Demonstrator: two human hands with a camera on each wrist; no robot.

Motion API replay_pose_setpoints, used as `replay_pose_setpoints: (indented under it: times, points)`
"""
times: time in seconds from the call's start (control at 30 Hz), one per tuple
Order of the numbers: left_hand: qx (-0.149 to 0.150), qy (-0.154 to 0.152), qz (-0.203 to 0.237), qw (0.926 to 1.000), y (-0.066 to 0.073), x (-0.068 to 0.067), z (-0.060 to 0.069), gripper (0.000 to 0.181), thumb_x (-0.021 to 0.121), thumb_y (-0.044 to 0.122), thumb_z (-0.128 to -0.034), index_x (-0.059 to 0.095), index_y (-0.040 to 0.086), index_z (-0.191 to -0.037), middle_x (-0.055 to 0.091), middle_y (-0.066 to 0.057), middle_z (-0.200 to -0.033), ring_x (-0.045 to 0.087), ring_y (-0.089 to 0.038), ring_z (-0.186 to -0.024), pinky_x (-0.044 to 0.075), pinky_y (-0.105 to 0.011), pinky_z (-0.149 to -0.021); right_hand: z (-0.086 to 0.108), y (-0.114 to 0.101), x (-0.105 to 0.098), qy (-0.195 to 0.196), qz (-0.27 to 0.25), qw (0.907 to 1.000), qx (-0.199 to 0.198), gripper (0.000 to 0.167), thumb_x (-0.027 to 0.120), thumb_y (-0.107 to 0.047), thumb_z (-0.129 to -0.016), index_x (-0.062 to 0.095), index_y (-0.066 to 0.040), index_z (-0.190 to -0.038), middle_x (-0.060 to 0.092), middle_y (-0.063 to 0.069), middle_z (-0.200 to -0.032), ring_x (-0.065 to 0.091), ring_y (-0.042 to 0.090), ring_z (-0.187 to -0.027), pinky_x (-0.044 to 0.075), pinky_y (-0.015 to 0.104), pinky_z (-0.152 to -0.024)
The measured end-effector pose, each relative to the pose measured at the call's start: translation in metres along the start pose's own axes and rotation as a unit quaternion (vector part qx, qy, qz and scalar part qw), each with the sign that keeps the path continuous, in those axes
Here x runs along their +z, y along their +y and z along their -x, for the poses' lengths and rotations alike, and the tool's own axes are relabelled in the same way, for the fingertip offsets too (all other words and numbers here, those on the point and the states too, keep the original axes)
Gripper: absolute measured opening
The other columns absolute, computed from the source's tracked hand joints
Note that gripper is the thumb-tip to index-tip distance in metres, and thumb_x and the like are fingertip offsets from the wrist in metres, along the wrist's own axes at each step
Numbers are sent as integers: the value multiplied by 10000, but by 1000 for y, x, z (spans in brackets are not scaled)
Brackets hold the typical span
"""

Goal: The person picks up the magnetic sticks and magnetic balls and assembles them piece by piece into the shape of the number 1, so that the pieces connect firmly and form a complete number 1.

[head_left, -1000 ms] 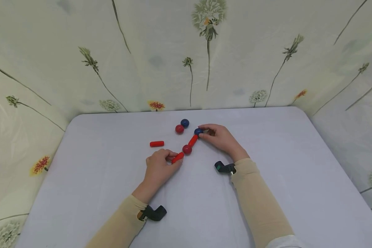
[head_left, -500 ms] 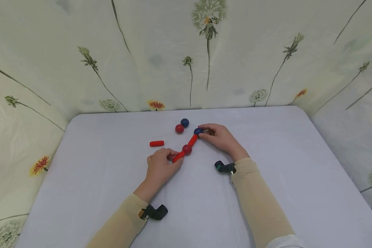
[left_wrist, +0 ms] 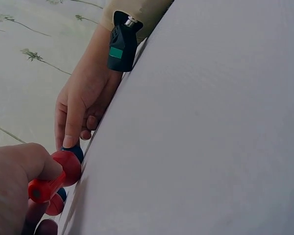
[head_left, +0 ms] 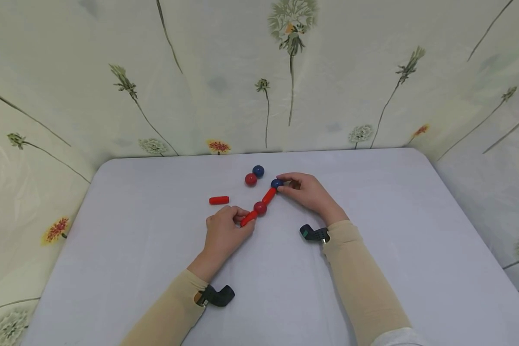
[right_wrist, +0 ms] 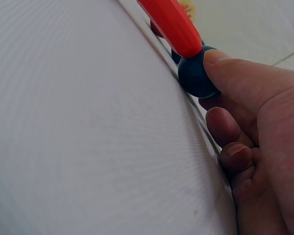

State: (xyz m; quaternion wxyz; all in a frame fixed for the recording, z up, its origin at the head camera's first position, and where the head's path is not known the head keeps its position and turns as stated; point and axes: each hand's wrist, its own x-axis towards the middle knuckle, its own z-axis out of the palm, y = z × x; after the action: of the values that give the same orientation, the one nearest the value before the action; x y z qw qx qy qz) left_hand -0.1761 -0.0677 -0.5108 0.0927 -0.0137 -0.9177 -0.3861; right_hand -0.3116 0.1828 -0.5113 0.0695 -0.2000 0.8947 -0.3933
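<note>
My left hand pinches a short red rod between thumb and fingers. The rod's far end touches a red ball. From that ball a second red rod runs up to a blue ball, all in one slanting line. My right hand pinches this blue ball; in the right wrist view the thumb lies on the blue ball beside the end of the red rod. The left wrist view shows the open end of the held red rod facing the camera.
A loose red rod lies left of the chain. Behind the chain, another red ball and another blue ball sit close together. The white table ends at a flowered backdrop.
My left hand has shifted slightly right and up, and its red rod now meets the red ball, where a small gap showed before. The right hand has stayed in place.
</note>
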Motion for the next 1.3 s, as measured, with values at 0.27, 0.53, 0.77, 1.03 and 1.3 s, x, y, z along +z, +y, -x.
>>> replay_pose_setpoints:
  times: [0.27, 0.53, 0.77, 1.03, 1.3]
  points:
    - [-1, 32, -94, 10000, 1, -2, 1, 267, 801, 351, -806, 727, 183, -999, 571, 95, -795, 534, -81, -750, 364, -442, -817, 1, -1, 1, -22, -44, 10000, 10, 452, 688, -569, -863, 675, -327, -1245, 643, -70, -969, 557, 171, -865, 476, 367, -768]
    - [11, 23, -162, 9999, -1, -2, 3, 326, 815, 400, -790, 699, 189, -1010, 584, 97, -822, 546, -79, -765, 354, -452, -831, 1, -1, 2, -12, -54, 10000, -17, 460, 679, -589, -859, 677, -333, -1241, 639, -70, -958, 553, 176, -860, 476, 371, -759]
    - [15, 33, -147, 9999, 0, -2, 3, 323, 819, 399, -787, 693, 196, -1003, 578, 98, -812, 545, -79, -766, 352, -446, -829, 1, -2, 1, -16, -33, 10000, -1, 447, 685, -577, -861, 675, -341, -1241, 641, -72, -955, 555, 173, -857, 475, 371, -759]
    - [23, 39, -206, 9998, 0, -1, 3, 342, 823, 421, -777, 684, 205, -1004, 572, 103, -801, 544, -77, -761, 347, -451, -822, 0, 1, 1, -30, -43, 10000, 29, 450, 683, -581, -861, 674, -342, -1242, 638, -68, -947, 551, 173, -854, 472, 368, -751]
    - [60, 23, -246, 9997, 0, -1, 2, 340, 825, 422, -773, 685, 209, -999, 577, 108, -800, 547, -69, -765, 338, -451, -818, 0, 1, 0, -26, -11, 10000, -41, 455, 681, -575, -866, 673, -330, -1249, 643, -76, -967, 554, 168, -859, 473, 366, -761]
